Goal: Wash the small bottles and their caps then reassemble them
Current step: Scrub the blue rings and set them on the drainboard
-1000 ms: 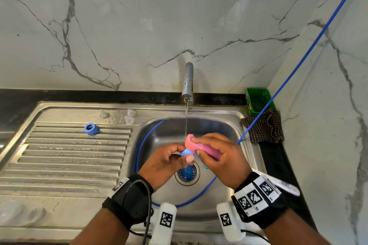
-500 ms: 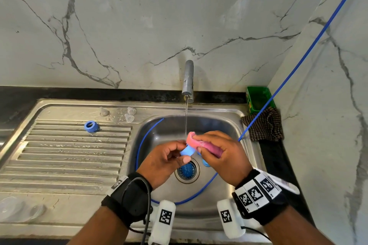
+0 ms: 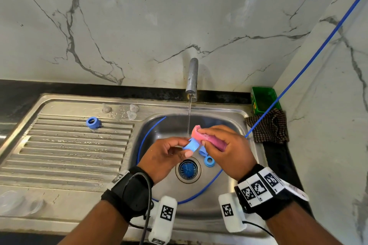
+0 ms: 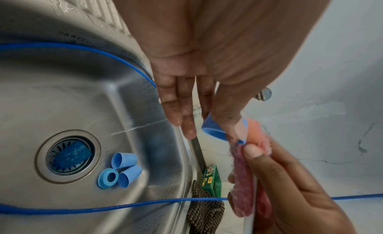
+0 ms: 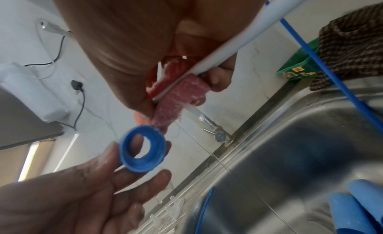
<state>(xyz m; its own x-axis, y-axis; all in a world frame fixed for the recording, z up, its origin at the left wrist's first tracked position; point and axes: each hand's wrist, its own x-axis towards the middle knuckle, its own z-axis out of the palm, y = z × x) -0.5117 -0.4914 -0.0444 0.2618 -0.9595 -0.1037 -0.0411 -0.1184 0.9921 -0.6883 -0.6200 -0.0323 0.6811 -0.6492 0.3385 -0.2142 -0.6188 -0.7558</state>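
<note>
My left hand pinches a blue ring cap between thumb and forefinger, just under the thin stream from the tap. My right hand grips a pink sponge brush by its white handle, and the sponge head touches the ring cap. In the basin next to the drain lie two blue cone caps and a second blue ring. A third blue ring and several clear teats sit on the drainboard.
A blue hose runs from the upper right and loops round the steel sink. A checked cloth and a green box sit on the right rim. Clear bottles lie at the drainboard's near left corner.
Both hands stay under the tap. The left hand has turned the blue ring cap slightly against the sponge, and the hands have shifted enough to show the blue ring in the basin.
</note>
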